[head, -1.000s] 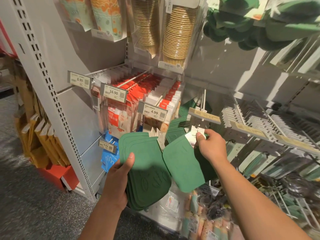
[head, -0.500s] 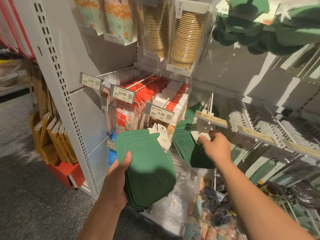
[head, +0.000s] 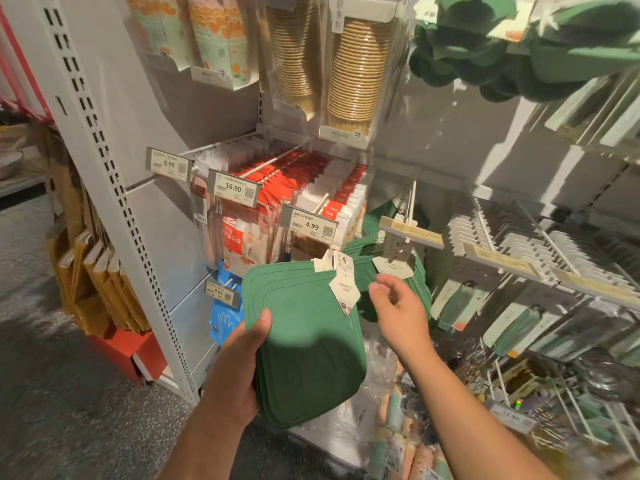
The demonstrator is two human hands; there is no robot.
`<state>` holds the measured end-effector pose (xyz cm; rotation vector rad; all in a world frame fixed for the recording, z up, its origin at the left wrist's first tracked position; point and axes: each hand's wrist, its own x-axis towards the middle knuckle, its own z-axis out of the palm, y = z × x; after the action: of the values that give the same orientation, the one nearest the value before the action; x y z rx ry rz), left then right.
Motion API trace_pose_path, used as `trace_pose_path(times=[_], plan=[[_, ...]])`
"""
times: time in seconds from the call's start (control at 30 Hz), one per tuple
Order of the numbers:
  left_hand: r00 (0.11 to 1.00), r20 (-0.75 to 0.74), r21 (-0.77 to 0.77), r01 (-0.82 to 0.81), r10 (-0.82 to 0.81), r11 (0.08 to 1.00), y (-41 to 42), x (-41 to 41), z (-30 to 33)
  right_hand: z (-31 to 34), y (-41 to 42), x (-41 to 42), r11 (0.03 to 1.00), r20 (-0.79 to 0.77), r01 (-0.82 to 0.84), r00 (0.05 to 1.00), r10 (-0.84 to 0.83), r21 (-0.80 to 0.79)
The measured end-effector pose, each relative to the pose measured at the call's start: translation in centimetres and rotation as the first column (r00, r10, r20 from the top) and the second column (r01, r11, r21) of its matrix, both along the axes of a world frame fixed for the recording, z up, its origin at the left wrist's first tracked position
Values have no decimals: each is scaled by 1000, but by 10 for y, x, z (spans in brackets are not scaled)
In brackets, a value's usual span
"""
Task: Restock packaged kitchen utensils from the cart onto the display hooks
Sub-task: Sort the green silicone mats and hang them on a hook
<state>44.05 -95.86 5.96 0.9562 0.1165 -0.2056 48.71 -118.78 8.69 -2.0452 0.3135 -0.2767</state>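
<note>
My left hand (head: 242,362) grips a stack of green silicone mats (head: 308,341) from below left, thumb on the top mat. White card tags (head: 341,282) stick up at the stack's upper right corner. My right hand (head: 398,306) hovers empty just right of those tags, fingers loosely spread. Behind it several matching green mats (head: 394,268) hang by a tag from a display hook (head: 410,206) with a beige label strip.
Red and white packets (head: 277,199) fill hooks to the left behind price tags. Paper cup stacks (head: 349,74) hang above. Green-handled utensils (head: 519,320) hang at right. Bagged goods (head: 398,427) lie on the low shelf. A perforated upright (head: 114,209) stands at left.
My right hand hung one green mat on the hook, let go of it and drew back toward the stack in my left hand. The view shifted slightly.
</note>
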Motion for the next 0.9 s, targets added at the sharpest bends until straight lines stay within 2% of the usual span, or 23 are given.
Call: trace_pose_path(times=[0.07, 0.17, 0.3, 0.57, 0.77, 0.9], plan=[[1000, 13, 20, -3, 3, 1000, -1, -1, 0, 0, 6, -3, 995, -69, -98, 993, 100, 27], [1000, 23, 38, -10, 9, 999, -3, -1, -1, -5, 16, -6, 988, -77, -156, 985, 157, 12], [1000, 16, 53, -23, 22, 998, -4, -1, -4, -6, 25, -10, 996, -35, -64, 997, 67, 70], [999, 0, 105, -49, 49, 993, -2, -2, -5, -14, 31, -17, 960, 39, -11, 999, 0, 278], [999, -30, 132, -37, 41, 991, -1, -2, -5, -17, 30, -17, 946, 36, 8, 999, -21, 324], [998, -45, 89, -45, 49, 995, 3, -4, -3, -18, 23, -15, 939, 66, 29, 996, -55, 343]])
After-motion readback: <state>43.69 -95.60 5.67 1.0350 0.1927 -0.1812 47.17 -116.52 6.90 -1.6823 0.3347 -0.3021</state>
